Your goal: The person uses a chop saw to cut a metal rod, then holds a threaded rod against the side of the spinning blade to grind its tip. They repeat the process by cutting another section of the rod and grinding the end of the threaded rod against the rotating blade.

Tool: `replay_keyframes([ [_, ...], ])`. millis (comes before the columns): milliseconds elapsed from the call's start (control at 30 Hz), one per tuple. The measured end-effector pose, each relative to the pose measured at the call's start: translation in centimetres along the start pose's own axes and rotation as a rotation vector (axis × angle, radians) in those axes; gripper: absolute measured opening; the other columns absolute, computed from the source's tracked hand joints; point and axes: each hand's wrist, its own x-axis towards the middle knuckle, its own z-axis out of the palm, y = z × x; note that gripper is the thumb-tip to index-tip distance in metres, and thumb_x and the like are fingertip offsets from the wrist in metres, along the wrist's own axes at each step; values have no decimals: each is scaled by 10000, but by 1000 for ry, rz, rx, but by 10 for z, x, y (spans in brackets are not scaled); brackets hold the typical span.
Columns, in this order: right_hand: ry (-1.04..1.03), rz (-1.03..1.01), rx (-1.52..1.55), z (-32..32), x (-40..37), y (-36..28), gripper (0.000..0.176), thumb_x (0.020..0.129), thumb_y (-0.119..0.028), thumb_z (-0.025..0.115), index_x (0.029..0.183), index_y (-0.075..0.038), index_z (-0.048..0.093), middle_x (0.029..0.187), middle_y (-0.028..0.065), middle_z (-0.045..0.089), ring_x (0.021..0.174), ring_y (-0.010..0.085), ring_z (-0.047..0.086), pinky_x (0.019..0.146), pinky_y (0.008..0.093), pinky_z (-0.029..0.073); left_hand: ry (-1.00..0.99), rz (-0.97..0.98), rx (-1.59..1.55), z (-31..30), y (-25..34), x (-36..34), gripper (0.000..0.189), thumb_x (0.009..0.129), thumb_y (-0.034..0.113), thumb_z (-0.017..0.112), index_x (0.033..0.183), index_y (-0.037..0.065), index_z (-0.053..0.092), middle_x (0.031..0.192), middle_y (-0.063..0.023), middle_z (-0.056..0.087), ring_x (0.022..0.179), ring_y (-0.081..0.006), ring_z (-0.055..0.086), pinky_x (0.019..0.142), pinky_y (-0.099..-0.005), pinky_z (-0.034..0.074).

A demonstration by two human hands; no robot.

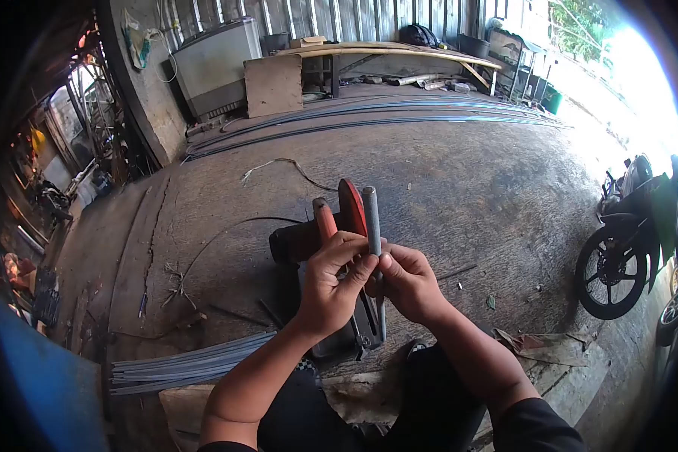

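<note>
Upright in front of me stands a grey metal rod (372,222), its top end above my fingers and its lower part running down behind them. My left hand (334,280) is closed, with thumb and fingers pinching the rod from the left. From the other side my right hand (408,285) grips it too, the thumbs almost meeting. Just behind my hands sits a cut-off saw (290,242) with a red guard (351,205) and an orange-red handle (325,218). My hands hide part of the saw and its base.
A bundle of thin grey metal strips (181,365) lies on the floor at lower left. A cable (226,226) runs left from the saw. Long metal bars (369,113) lie across the back, before a wooden bench (399,50). A motorcycle (618,260) stands at right.
</note>
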Motion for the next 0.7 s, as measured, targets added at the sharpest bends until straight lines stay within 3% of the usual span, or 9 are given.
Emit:
replay_keyframes([
  [267, 8, -14, 35, 1, -4, 4, 255, 951, -279, 554, 911, -29, 581, 774, 7, 567, 668, 79, 530, 589, 229, 435, -6, -49, -35, 2, 1, -4, 194, 945, 102, 532, 1077, 3, 634, 940, -38, 592, 815, -78, 542, 737, -231, 446],
  [400, 26, -3, 84, 3, -4, 4, 236, 932, -262, 589, 883, -31, 575, 765, 19, 576, 645, 92, 555, 561, 239, 454, 0, -112, -73, 4, 7, -4, 208, 957, 115, 514, 1094, 1, 622, 947, -39, 591, 796, -69, 546, 701, -223, 457],
  [500, 47, -14, 117, 7, -5, 3, 231, 928, -257, 595, 881, -31, 576, 761, 20, 577, 644, 92, 554, 559, 237, 454, -12, 14, 10, 5, 2, -4, 256, 985, 177, 471, 1104, -2, 609, 957, -28, 573, 822, -73, 562, 675, -213, 483],
  [700, 79, -28, 91, 7, -7, 6, 230, 929, -255, 595, 875, -32, 573, 760, 15, 574, 642, 93, 557, 544, 235, 445, -14, -142, -89, 8, 9, -7, 259, 986, 170, 468, 1112, -9, 606, 981, -24, 576, 860, -78, 544, 749, -222, 453],
])
